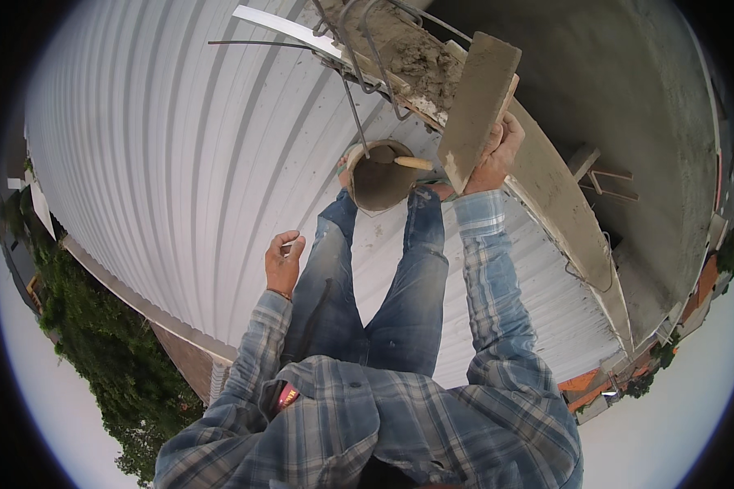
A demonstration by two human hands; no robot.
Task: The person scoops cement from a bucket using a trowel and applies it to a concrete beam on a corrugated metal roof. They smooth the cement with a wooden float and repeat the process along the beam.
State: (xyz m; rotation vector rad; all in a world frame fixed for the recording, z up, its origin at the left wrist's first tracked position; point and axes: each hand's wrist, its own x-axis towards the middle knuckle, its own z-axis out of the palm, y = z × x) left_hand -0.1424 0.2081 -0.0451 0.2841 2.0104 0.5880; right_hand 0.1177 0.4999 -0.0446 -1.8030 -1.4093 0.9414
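My right hand (497, 159) is closed round the back of a long plastering float (479, 106), whose flat grey face is smeared with mortar. The float stands tilted on edge beside the top of a wall with wet mortar (420, 61) heaped on it. My left hand (284, 262) hangs over the metal roof near my left knee, fingers loosely bent and nothing seen in them. Between my feet is a bucket (373, 200) with grey mortar inside. A trowel with a wooden handle (413, 163) rests in it, its blade partly hidden.
White corrugated roofing (179, 163) spreads under my feet and to the left. Bent steel bars (353, 106) stick out from the wall top near the bucket. Right of the wall lies a lower grey concrete area (661, 163) with a small wooden frame (599, 175). Trees (98, 342) stand beyond the roof edge.
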